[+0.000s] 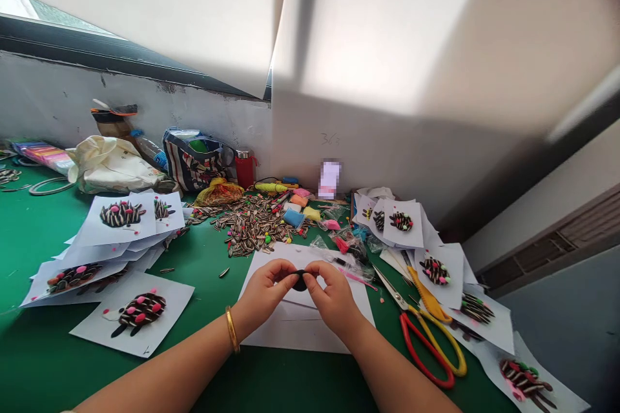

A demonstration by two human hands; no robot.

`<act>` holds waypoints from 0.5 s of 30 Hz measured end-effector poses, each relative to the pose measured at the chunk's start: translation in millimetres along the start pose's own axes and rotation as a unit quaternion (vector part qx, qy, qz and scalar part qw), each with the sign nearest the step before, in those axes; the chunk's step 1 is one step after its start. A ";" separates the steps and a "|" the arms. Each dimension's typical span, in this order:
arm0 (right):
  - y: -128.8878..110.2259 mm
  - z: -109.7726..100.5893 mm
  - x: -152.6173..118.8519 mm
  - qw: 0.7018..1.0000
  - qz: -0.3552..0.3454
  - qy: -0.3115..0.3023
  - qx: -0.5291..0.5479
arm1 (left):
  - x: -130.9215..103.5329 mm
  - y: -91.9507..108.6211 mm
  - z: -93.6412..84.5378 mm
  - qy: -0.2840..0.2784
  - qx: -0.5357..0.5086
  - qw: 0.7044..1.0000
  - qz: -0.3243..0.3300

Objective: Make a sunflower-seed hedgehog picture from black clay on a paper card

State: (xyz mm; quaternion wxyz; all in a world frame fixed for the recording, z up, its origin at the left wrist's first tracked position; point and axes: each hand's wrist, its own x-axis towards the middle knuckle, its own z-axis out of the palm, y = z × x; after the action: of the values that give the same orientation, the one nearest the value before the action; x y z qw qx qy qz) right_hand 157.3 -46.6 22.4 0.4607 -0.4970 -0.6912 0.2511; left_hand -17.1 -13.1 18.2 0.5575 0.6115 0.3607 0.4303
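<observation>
Both my hands meet over a white sheet of paper on the green table. My left hand and my right hand pinch a small black lump of clay between their fingertips. A gold bangle sits on my left wrist. A pile of striped sunflower seeds lies just beyond the paper.
Finished seed-and-clay hedgehog pictures lie on paper at left and right. Red and yellow scissors lie right of my hands. Coloured clay blocks, a striped bag, a red flask and a cloth bag stand by the wall.
</observation>
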 end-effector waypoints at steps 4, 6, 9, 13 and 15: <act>-1.6 0.7 -0.4 1.000 -0.001 -0.009 0.002 | -0.7 -1.0 -0.9 -0.009 0.018 1.000 0.002; -1.0 1.0 -0.5 1.000 -0.007 -0.003 -0.005 | -1.3 -1.6 -1.1 -0.012 0.026 1.000 0.004; 0.4 1.2 -0.1 1.000 -0.009 0.004 -0.013 | -1.7 -2.0 -0.9 -0.013 0.036 0.999 0.008; 0.5 1.3 0.0 1.000 0.000 -0.007 0.003 | -1.5 -1.3 -0.3 -0.004 0.031 0.999 0.012; -0.1 1.4 -0.4 1.000 0.000 -0.011 0.010 | -1.3 -1.2 -0.2 -0.002 0.033 0.999 0.013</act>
State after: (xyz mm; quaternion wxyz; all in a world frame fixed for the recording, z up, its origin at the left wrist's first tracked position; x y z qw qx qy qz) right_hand 156.1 -46.9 21.7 0.4579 -0.4898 -0.6934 0.2638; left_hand -17.8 -14.1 16.8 0.5319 0.6352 0.3655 0.4242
